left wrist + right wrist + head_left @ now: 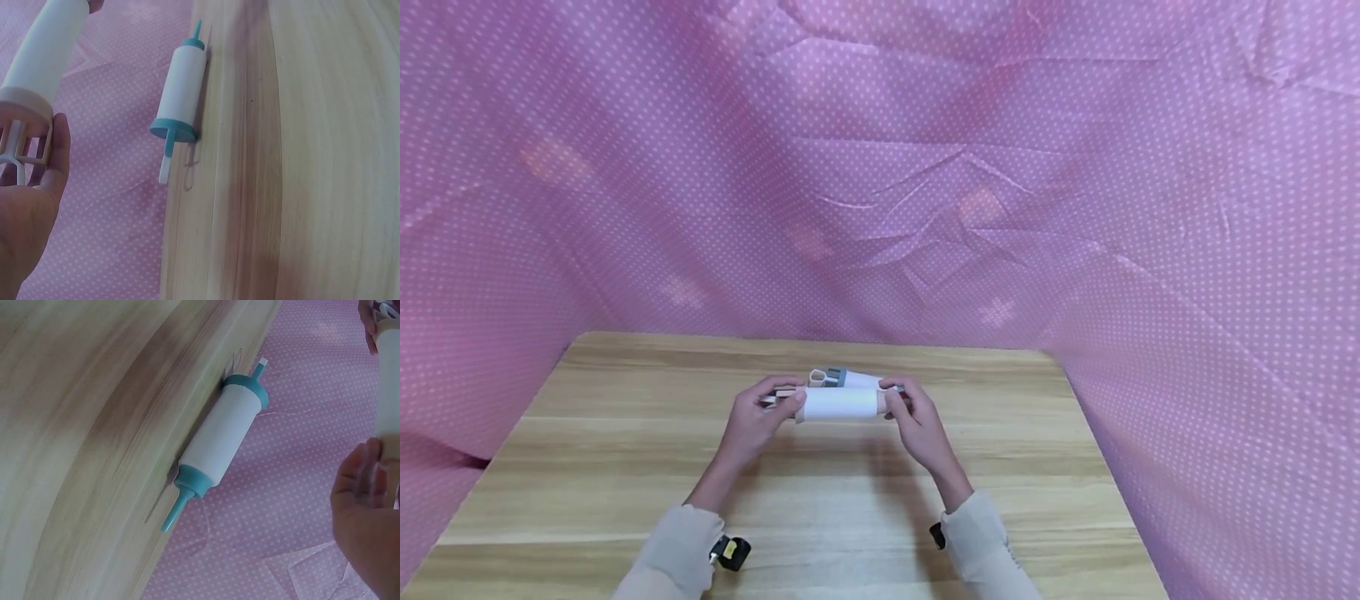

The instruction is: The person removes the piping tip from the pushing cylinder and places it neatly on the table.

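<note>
Two pale sleeves (679,537) come nearest; beyond them the left hand (756,419) and right hand (922,427) are clamped on opposite ends of one beige-capped tube (840,403), above the worktop (820,517). It looks light, stiff, rather slippery, probably best gripped at its ends. One teal-capped tube (183,86) lies near the far edge.

Setting: makeshift, cloth-walled work space; whether home, workshop or office lies beyond, cannot tell.
Tabletop (827,517): pale wood grain, single broad surface.
Cloth (880,167): pink, white-dotted, creased; hangs close behind the tabletop and along both its sides.
Wrist gear (735,552): small black devices by both cuffs (976,525), hinting at a recording setup.
</note>
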A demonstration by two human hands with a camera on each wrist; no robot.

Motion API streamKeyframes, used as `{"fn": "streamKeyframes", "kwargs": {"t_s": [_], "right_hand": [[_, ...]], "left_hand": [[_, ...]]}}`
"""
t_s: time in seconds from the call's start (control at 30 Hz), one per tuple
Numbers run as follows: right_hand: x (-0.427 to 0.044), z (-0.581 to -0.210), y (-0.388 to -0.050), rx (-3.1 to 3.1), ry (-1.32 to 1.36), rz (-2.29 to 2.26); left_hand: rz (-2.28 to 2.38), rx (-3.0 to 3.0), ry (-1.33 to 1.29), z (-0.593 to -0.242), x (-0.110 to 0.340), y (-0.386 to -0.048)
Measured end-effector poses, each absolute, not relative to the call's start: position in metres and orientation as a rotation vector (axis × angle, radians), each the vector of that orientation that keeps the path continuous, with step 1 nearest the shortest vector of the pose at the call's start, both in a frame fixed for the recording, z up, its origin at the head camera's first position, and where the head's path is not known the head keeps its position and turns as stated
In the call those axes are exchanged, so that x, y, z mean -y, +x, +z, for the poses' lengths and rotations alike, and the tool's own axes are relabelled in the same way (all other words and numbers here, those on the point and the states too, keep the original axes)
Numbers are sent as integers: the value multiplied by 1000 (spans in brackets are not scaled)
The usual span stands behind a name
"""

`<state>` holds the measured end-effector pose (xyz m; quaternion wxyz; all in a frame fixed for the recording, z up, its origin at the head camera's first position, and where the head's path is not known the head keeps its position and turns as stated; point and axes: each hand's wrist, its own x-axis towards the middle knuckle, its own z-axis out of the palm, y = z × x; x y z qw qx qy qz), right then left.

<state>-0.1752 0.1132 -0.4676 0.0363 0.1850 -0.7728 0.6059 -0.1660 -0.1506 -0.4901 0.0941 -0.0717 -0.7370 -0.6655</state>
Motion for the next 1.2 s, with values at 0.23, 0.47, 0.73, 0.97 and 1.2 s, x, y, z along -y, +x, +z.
{"fn": "streamKeyframes", "kwargs": {"t_s": [0.23, 0.47, 0.73, 0.97, 1.2], "right_hand": [[-123, -483, -182, 2512, 566, 1887], [-129, -477, -179, 2503, 655, 2050], [-132, -477, -184, 2430, 580, 2211], [-133, -474, -181, 2460, 572, 2281], [-131, -474, -182, 2399, 589, 2216]], "left_hand": [[-1983, 2182, -205, -492, 147, -162], [-1953, 2242, -171, -471, 146, -152], [-1932, 2197, -185, -487, 150, -159], [-1939, 2175, -189, -487, 151, -158], [-1942, 2174, -207, -488, 152, -159]]}}
